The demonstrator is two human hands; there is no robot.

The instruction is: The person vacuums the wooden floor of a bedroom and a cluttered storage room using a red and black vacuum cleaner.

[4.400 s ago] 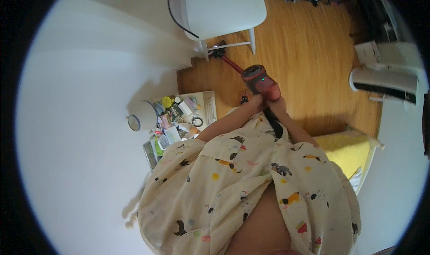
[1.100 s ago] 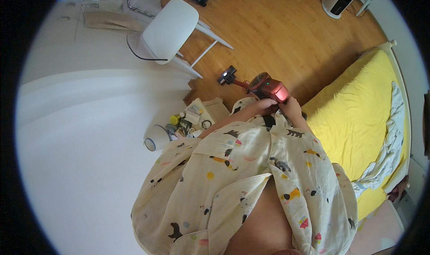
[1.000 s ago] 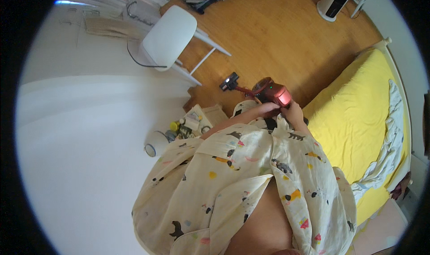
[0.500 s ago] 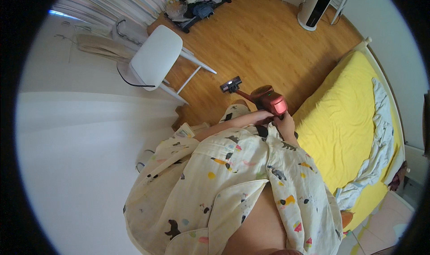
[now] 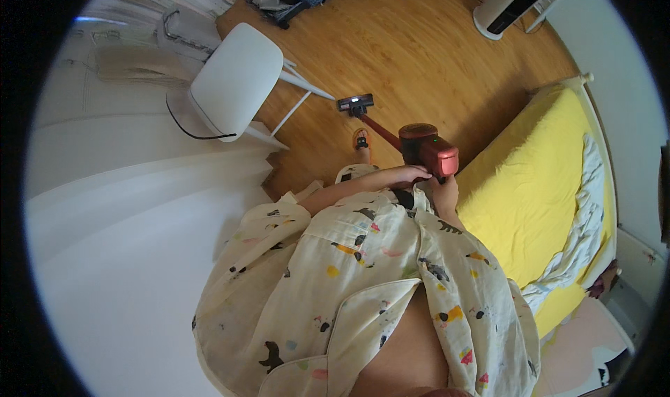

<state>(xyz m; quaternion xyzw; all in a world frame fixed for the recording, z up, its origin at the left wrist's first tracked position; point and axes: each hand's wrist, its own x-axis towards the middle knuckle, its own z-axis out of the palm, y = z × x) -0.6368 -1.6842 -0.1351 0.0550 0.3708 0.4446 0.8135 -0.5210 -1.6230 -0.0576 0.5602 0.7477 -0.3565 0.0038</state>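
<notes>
My left hand (image 5: 408,176) and right hand (image 5: 445,192) clasp a red stick vacuum (image 5: 441,155), floor head (image 5: 357,105) on wooden floor (image 5: 426,55); cleaning seems under way, remainder unclear.

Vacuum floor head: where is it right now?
In the head view, the black floor head is above centre, over the wooden floor, at the far end of the red tube, just right of the white chair's leg tip.
</notes>
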